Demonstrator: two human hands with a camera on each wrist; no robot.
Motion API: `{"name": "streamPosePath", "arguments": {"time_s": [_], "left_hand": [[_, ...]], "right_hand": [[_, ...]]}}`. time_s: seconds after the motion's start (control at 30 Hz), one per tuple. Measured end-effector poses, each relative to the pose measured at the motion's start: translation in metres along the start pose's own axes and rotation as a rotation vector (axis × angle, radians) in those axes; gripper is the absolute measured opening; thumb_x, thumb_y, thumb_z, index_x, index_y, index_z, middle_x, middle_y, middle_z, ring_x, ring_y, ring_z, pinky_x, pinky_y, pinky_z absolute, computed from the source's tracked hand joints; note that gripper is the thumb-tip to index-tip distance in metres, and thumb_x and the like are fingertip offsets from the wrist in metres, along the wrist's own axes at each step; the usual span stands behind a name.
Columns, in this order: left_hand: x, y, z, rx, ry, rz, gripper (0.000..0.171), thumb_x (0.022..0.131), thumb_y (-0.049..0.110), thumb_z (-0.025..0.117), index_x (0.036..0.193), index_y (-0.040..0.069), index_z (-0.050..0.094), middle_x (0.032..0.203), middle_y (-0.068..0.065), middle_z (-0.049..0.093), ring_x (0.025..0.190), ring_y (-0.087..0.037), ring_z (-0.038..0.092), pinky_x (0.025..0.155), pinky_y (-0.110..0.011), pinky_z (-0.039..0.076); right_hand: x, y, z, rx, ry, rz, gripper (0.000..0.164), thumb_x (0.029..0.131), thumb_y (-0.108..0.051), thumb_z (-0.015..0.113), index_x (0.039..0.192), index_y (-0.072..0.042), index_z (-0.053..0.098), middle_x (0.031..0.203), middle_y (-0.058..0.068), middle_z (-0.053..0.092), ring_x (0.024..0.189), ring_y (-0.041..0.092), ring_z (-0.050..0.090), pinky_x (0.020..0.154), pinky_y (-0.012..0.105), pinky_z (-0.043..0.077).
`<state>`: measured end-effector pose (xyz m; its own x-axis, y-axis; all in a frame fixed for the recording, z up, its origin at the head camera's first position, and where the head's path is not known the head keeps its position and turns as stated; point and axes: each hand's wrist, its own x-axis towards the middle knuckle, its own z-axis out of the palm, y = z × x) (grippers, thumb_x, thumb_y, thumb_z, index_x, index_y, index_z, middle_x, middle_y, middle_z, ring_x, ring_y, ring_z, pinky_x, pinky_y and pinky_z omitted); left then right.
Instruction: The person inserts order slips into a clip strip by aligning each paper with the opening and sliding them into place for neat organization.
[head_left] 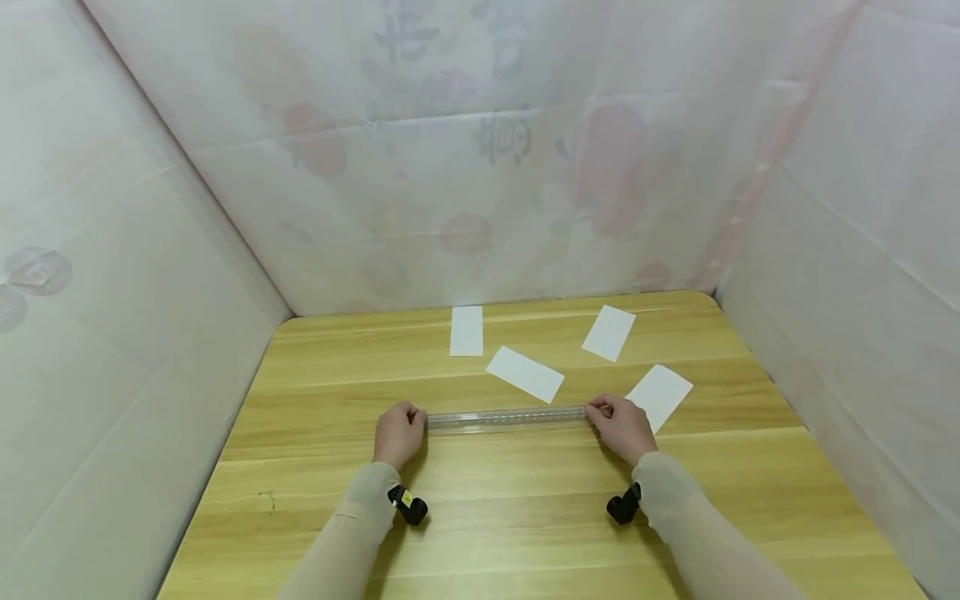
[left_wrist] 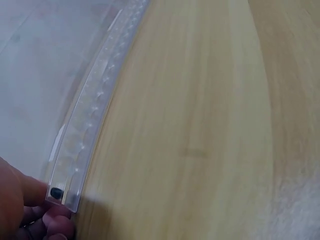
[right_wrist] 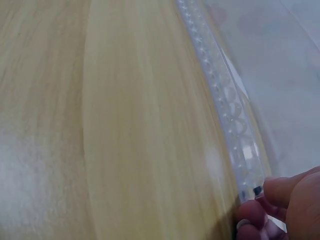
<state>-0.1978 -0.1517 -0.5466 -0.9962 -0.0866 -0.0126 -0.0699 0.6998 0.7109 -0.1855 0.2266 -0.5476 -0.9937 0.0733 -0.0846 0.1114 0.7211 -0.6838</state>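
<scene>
A long, narrow clear plastic strip [head_left: 506, 419] with a row of rounded, pocket-like shapes along it stretches level between the two hands. My left hand [head_left: 397, 433] pinches its left end between thumb and fingers. At the other end, my right hand [head_left: 624, 427] pinches it the same way. Close up in the left wrist view, the strip [left_wrist: 90, 115] shows a small dark spot by the fingers. A similar dark spot marks the strip's end [right_wrist: 225, 100] in the right wrist view. Whether the strip touches the table or hangs just above it, I cannot tell.
Several white paper cards lie on the wooden table [head_left: 510, 525]: one upright at the back [head_left: 467, 331], a slanted card [head_left: 525, 374] beyond the strip, another card [head_left: 609, 333] back right, and a card [head_left: 662, 393] partly behind my right hand. Pale sheets [head_left: 465, 167] wall three sides.
</scene>
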Motion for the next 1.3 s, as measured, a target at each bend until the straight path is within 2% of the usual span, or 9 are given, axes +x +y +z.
{"name": "streamPosePath", "arguments": {"time_s": [0.27,0.47,0.7,1.03,1.17,1.3], "left_hand": [[0.001,-0.005,0.003,-0.038,-0.013,-0.028,0.019,0.096,0.021,0.06,0.084,0.008,0.066,0.073,-0.002,0.058,0.063,-0.017,0.051,0.057,-0.031,0.042],[0.002,-0.003,0.003,-0.046,-0.018,-0.012,0.019,0.096,0.023,0.061,0.084,0.01,0.067,0.074,-0.001,0.059,0.064,-0.017,0.051,0.058,-0.032,0.042],[0.0,-0.003,0.002,-0.066,0.015,-0.028,0.019,0.095,0.026,0.062,0.086,0.011,0.069,0.075,-0.001,0.059,0.065,-0.017,0.051,0.061,-0.033,0.043],[-0.003,-0.013,0.006,-0.139,-0.003,-0.01,0.017,0.093,0.025,0.066,0.099,0.01,0.072,0.084,0.0,0.063,0.076,-0.016,0.056,0.069,-0.033,0.047],[-0.004,-0.012,0.006,-0.136,0.008,-0.007,0.018,0.093,0.025,0.066,0.099,0.009,0.073,0.084,0.0,0.063,0.075,-0.016,0.056,0.069,-0.033,0.047],[-0.003,-0.01,0.006,-0.128,0.023,-0.011,0.018,0.092,0.025,0.067,0.099,0.01,0.073,0.083,0.0,0.063,0.075,-0.015,0.056,0.068,-0.033,0.047]], "right_hand": [[0.0,0.004,0.004,0.01,0.031,0.0,0.029,0.098,-0.037,0.056,0.11,-0.013,0.068,0.096,0.004,0.065,0.087,0.023,0.06,0.079,0.044,0.047],[-0.002,0.006,0.003,0.026,0.054,0.018,0.031,0.098,-0.037,0.056,0.112,-0.012,0.068,0.096,0.004,0.065,0.088,0.023,0.059,0.08,0.046,0.046],[-0.001,0.007,0.005,0.075,0.055,0.03,0.032,0.098,-0.039,0.054,0.11,-0.013,0.068,0.083,0.002,0.065,0.075,0.019,0.059,0.08,0.042,0.045],[-0.005,0.008,0.006,0.143,0.066,0.05,0.029,0.098,-0.034,0.055,0.109,-0.01,0.069,0.086,0.004,0.065,0.074,0.018,0.061,0.078,0.04,0.046],[-0.005,0.009,0.008,0.154,0.075,0.064,0.029,0.098,-0.035,0.056,0.106,-0.011,0.069,0.084,0.004,0.065,0.072,0.017,0.061,0.074,0.037,0.046],[-0.004,0.01,0.009,0.163,0.085,0.075,0.029,0.098,-0.035,0.057,0.107,-0.01,0.069,0.085,0.004,0.065,0.072,0.016,0.062,0.075,0.037,0.047]]}}
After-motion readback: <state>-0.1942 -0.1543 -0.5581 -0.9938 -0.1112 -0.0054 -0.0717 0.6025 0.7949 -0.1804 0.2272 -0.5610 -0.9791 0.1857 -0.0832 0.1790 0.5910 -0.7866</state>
